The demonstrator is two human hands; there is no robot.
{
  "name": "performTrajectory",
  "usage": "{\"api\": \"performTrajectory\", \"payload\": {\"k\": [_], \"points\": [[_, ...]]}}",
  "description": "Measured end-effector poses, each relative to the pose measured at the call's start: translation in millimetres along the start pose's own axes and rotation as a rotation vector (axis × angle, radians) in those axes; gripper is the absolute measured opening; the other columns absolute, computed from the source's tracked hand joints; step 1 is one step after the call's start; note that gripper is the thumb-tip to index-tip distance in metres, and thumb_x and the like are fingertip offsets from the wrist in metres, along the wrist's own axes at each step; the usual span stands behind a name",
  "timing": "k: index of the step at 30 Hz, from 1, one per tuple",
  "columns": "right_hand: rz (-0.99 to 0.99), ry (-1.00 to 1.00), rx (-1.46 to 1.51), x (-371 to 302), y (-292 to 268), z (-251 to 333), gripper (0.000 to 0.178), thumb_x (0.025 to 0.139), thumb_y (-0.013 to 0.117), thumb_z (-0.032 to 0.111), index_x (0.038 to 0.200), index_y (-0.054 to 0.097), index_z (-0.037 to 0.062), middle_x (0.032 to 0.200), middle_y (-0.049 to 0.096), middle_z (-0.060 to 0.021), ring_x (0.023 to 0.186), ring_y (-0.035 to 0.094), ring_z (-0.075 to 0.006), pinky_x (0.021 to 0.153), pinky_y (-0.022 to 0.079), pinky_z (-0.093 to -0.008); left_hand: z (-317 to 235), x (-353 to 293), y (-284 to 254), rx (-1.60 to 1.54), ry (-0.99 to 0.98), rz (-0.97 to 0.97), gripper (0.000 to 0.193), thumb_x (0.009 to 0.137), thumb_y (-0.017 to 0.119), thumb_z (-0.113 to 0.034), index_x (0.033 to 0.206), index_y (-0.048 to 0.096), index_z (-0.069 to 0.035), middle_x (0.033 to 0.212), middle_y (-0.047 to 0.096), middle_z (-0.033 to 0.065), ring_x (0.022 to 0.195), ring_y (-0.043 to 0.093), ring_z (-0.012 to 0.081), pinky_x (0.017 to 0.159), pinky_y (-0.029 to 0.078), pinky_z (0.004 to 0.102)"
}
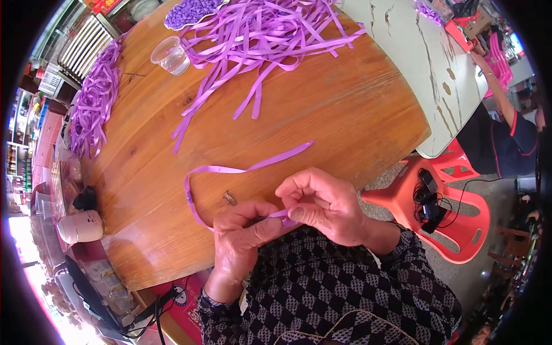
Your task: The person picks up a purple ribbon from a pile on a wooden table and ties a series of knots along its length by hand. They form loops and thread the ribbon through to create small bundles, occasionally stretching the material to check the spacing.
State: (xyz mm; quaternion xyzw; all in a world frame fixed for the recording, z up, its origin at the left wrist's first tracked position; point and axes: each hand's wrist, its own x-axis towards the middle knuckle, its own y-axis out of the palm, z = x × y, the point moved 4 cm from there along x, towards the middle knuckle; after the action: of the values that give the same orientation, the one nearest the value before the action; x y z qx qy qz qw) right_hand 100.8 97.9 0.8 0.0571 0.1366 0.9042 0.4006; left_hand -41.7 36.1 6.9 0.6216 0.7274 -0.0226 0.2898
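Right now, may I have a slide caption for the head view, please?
Left hand and right hand hold a purple ribbon at a wooden table, with tangled ribbons heaped beyond.

You sat at a brown wooden table (pixel 345 109) beside a white marbled one (pixel 402 34); right of you, a red stool (pixel 397 192) stood on grey floor (pixel 467 282), and bright light (pixel 31 270) glared leftward.

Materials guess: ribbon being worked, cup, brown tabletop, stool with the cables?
Purple ribbon: probably satin-type synthetic fabric; flat, soft sheen.
Cup: likely thin clear plastic; see-through, glossy highlights.
Brown tabletop: wood or veneer, apparently varnished; grain, knots, sheen.
Orange-red stool: likely moulded plastic; uniform colour, smooth surface, rounded cut-outs.
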Motion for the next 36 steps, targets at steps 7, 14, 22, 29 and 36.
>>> {"api": "performTrajectory", "payload": {"k": [7, 14, 22, 29, 36], "points": [[-0.007, -0.376, -0.489, 2.2, -5.8, 8.5, 0.009, 0.084, 0.061, 0.001, 0.092, 0.058, -0.0018, 0.087, 0.060, -0.0081, 0.075, 0.057, -0.0161, 0.067, 0.047, -0.0279, 14.4, 4.4, 2.1, -0.165, -0.053, 0.013, 0.019, 0.082, 0.068, -0.013, 0.093, 0.064, 0.002, 0.074, 0.063, 0.0032, 0.057, 0.050, 0.0043, 0.049, 0.035, 0.0153], [-0.050, -0.396, -0.535, -1.2, -7.0, 9.8, 0.014, 0.079, 0.068, 0.004, 0.089, 0.060, 0.0006, 0.088, 0.063, -0.0087, 0.073, 0.056, -0.0208, 0.066, 0.045, -0.0316, 10.1, 4.3, 11.4, -0.098, 0.044, -0.161, 0.017, 0.081, 0.067, -0.009, 0.092, 0.062, 0.003, 0.067, 0.060, 0.0052, 0.047, 0.046, 0.0077, 0.044, 0.036, 0.0201], [-0.079, -0.060, -0.158, -2.3, -19.7, 1.4, 0.011, 0.079, 0.068, 0.000, 0.084, 0.058, -0.0003, 0.088, 0.061, -0.0097, 0.074, 0.056, -0.0146, 0.065, 0.044, -0.0260, -6.5, -7.4, 8.0, 0.121, 0.308, -0.237, 0.028, 0.085, 0.063, -0.022, 0.092, 0.062, 0.004, 0.067, 0.059, 0.0042, 0.052, 0.049, 0.0073, 0.046, 0.035, 0.0189], [0.040, -0.156, -0.206, -2.9, -24.4, 14.5, 0.011, 0.074, 0.061, -0.009, 0.077, 0.056, 0.0007, 0.086, 0.061, -0.0105, 0.076, 0.057, -0.0140, 0.067, 0.045, -0.0251, -22.3, -19.4, -1.7, 0.149, 0.470, -0.244, 0.027, 0.085, 0.065, -0.017, 0.098, 0.060, 0.006, 0.074, 0.059, 0.0049, 0.062, 0.054, 0.0092, 0.058, 0.042, 0.0200], [0.004, -0.145, -0.236, -4.6, -32.5, 16.0, 0.016, 0.070, 0.061, -0.009, 0.075, 0.055, 0.0040, 0.085, 0.062, -0.0081, 0.074, 0.057, -0.0150, 0.067, 0.045, -0.0275, -23.0, -25.9, -16.2, 0.288, 0.477, -0.358, 0.030, 0.077, 0.071, -0.013, 0.099, 0.060, 0.004, 0.081, 0.062, 0.0094, 0.069, 0.058, 0.0160, 0.065, 0.047, 0.0274]]}}
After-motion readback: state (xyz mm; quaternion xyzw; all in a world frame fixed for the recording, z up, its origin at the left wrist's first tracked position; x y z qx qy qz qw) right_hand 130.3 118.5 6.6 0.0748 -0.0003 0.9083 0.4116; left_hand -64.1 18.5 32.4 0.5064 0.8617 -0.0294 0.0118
